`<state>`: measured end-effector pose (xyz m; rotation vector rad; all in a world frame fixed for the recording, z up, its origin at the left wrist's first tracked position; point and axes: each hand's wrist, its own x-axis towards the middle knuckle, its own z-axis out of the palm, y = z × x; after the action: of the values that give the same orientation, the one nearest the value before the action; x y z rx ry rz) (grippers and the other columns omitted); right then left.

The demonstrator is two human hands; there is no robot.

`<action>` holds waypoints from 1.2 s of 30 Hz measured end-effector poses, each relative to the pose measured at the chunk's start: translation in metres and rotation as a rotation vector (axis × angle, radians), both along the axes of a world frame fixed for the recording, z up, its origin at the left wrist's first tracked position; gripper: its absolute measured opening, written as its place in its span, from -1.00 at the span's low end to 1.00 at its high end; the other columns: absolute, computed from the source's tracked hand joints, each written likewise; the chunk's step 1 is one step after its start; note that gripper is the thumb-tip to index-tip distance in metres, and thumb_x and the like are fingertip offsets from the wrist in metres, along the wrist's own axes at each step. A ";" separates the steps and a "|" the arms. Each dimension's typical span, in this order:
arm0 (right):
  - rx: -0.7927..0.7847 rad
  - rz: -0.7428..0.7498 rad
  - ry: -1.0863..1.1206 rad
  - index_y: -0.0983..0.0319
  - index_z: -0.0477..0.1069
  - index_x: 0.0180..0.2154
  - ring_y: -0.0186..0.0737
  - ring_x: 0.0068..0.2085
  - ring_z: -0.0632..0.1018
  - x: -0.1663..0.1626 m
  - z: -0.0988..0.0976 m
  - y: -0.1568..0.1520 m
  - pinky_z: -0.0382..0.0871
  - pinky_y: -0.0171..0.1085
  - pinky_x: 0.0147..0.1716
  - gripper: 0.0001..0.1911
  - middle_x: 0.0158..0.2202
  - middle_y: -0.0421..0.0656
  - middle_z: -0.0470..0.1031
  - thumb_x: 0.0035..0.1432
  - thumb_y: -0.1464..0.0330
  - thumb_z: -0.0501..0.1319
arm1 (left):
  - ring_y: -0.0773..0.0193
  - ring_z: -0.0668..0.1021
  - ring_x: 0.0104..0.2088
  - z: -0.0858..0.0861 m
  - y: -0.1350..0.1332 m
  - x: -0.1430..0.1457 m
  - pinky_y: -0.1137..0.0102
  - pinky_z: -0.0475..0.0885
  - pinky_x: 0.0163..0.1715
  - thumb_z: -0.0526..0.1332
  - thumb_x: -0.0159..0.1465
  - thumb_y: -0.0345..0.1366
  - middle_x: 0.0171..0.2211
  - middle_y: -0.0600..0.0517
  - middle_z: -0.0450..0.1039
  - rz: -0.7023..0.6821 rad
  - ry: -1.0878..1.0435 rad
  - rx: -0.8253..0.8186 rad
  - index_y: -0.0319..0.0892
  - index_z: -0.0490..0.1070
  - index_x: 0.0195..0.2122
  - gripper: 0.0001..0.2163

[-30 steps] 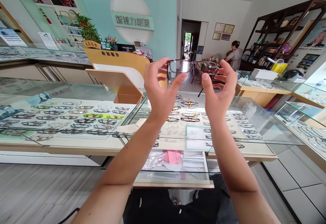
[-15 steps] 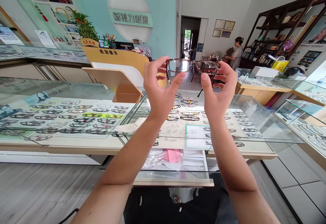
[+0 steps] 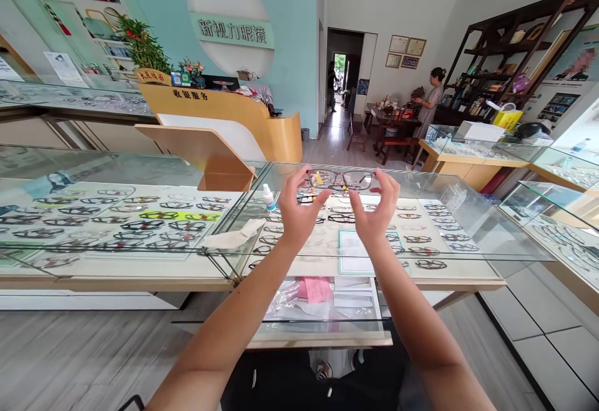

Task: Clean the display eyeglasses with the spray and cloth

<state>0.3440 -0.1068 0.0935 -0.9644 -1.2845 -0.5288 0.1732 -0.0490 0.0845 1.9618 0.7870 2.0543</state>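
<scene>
Above the glass display counter [image 3: 472, 224], a pair of eyeglasses [image 3: 340, 180] with a thin dark frame is held up level between my two hands. My left hand [image 3: 301, 204] pinches its left end, thumb below and fingers behind. On the other end, my right hand [image 3: 378, 204] has the same kind of pinch. The lenses are clear, and the frames displayed beneath show through them. Where the temples run is hard to make out behind my fingers. A white cloth [image 3: 234, 235] and a small white spray bottle [image 3: 268, 198] lie to the left of my hands.
Rows of spectacle frames [image 3: 159, 221] fill the case at left. Below the counter top, an open drawer [image 3: 322, 336] holds plastic bags and a pink paper [image 3: 316, 289]. A brown stand [image 3: 206, 155] rises at left. Beyond, a person [image 3: 431, 100] stands beside a dark table [image 3: 395, 116].
Both hands have lowered the eyeglasses from in front of the doorway to just over the counter, farther from me. The spray bottle and far table are now uncovered.
</scene>
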 end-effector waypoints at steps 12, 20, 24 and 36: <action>-0.142 0.139 0.068 0.03 0.30 0.37 0.11 0.22 0.52 -0.004 -0.061 0.009 0.65 0.03 -0.08 -0.42 0.23 0.10 0.46 0.40 0.22 0.31 | -0.02 0.62 0.22 -0.058 0.016 -0.007 0.04 0.59 0.24 0.48 0.32 -0.03 0.21 -0.21 0.52 0.035 0.003 -0.049 -0.11 0.41 0.32 -0.39; -0.311 0.362 0.512 0.09 0.43 0.21 0.01 0.19 0.57 -0.003 -0.065 0.010 0.53 -0.01 0.08 -0.59 0.18 0.04 0.53 0.43 0.10 0.24 | -0.02 0.62 0.18 -0.066 0.015 -0.008 0.10 0.64 0.11 0.42 0.34 0.09 0.17 -0.22 0.55 0.162 0.090 -0.038 -0.13 0.42 0.29 -0.39; -0.372 0.406 0.640 0.14 0.54 0.03 -0.06 0.06 0.60 0.001 -0.063 0.012 0.50 -0.08 0.04 -0.65 0.06 -0.02 0.60 0.41 0.06 0.25 | -0.05 0.61 0.19 -0.065 0.012 -0.006 0.11 0.64 0.06 0.41 0.33 0.13 0.15 -0.25 0.56 0.164 0.129 -0.023 -0.15 0.43 0.27 -0.38; -0.413 0.556 0.720 0.12 0.62 -0.04 -0.12 0.00 0.60 0.004 -0.060 0.013 0.52 -0.13 -0.01 -0.68 0.06 -0.07 0.66 0.42 0.08 0.24 | -0.04 0.59 0.21 -0.067 0.012 -0.004 0.13 0.63 0.06 0.40 0.35 0.11 0.18 -0.24 0.55 0.123 0.126 0.000 -0.13 0.40 0.30 -0.38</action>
<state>0.3479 -0.0938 0.0334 -0.9487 -0.9372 0.5040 0.1687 -0.0373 0.0174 2.1099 0.9565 2.0112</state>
